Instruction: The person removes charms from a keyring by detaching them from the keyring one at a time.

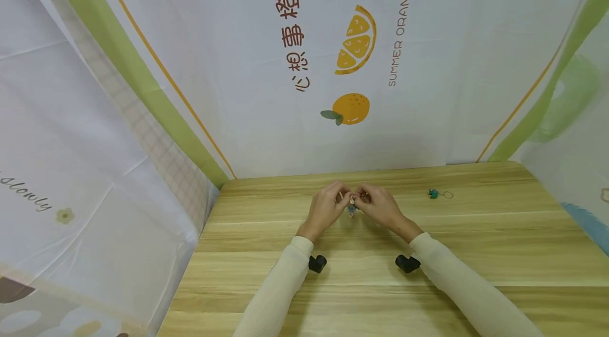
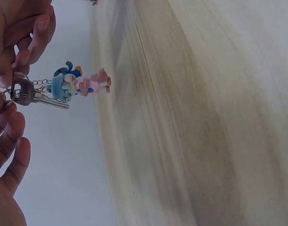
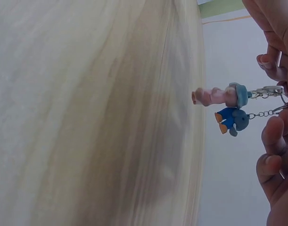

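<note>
Fingertips meet over the middle of the table, where my left hand [image 1: 325,207] and right hand [image 1: 380,207] pinch metal key rings. In the left wrist view a silver key [image 2: 25,92] hangs from a split ring [image 2: 11,100] at the left fingertips. Beside the key, short chains carry a pink figure with a teal hat [image 3: 219,95] and a small blue elephant-like figure [image 3: 232,120]. Both figures dangle below the fingers, above the tabletop. Fingers partly cover the rings, so how they link cannot be seen.
Another keychain [image 1: 433,194], with a green charm and a ring, lies on the wooden table [image 1: 266,263] to the right. White printed cloth [image 1: 228,62] hangs behind the table and at its sides. A black wrist mount [image 1: 317,263] sits under each forearm.
</note>
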The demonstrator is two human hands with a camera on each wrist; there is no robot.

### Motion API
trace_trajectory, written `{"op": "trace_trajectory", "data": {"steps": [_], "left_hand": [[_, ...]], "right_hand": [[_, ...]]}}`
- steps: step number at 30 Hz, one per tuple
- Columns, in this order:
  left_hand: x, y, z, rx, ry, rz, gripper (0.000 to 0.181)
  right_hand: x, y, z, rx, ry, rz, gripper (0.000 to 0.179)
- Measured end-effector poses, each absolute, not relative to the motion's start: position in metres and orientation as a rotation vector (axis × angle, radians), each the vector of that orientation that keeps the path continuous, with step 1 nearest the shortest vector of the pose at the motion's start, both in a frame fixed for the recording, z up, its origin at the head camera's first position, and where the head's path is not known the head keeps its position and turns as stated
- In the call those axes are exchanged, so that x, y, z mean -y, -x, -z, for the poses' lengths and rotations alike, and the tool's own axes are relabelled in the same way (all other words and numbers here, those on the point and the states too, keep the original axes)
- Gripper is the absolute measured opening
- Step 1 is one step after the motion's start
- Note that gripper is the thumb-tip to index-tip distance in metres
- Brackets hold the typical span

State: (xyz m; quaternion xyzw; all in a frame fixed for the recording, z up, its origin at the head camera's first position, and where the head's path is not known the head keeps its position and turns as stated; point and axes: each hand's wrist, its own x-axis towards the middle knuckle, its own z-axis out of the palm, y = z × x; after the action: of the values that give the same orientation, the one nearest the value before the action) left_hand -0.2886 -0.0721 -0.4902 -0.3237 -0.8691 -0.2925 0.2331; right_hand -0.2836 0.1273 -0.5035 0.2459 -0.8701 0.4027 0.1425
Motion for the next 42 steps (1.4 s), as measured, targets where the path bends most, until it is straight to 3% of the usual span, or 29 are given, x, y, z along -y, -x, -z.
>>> {"op": "trace_trajectory", "data": {"steps": [42], "left_hand": [[0.078,0.294,0.494,2.388,0.82,0.808,0.006]], "right_hand": [[-0.159,0.287,0.5,2.572,-0.62,-1.084,0.009]]}}
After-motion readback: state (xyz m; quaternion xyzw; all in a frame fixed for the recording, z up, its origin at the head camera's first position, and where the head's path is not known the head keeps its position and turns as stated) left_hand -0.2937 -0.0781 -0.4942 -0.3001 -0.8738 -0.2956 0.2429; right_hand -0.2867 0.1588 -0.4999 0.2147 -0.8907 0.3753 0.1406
